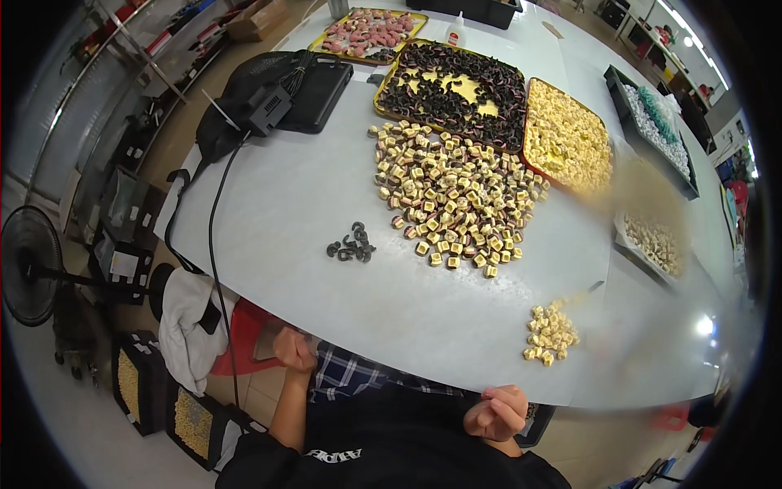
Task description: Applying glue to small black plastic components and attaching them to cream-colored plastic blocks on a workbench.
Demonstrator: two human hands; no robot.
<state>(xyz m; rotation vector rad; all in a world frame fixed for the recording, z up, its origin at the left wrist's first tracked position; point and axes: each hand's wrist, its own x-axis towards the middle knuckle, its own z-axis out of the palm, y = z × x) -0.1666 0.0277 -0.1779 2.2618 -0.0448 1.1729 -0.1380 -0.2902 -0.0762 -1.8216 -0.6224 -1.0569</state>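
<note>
My left hand (pixel 295 349) is closed in a loose fist by the table's front edge, over my lap. Farther right, my right hand (pixel 497 411) has its fingers curled together at the same edge. Whatever either hand may hold is hidden. Beyond my right hand lies a small heap of cream-coloured cube-like pieces (pixel 551 334). A little group of black curved pieces (pixel 353 244) rests on the table, up and right of my left hand. Behind these spreads a large pile of small cream-and-dark blocks (pixel 456 196), many with a square face turned up.
Along the back stand trays of black curved pieces (pixel 415 116), pale yellow pieces (pixel 562 134) and pink pieces (pixel 371 33). A white glue bottle (pixel 456 31) is behind them. A black box-shaped device (pixel 318 98) with a cable lies at left. A fan (pixel 31 265) stands beyond the table.
</note>
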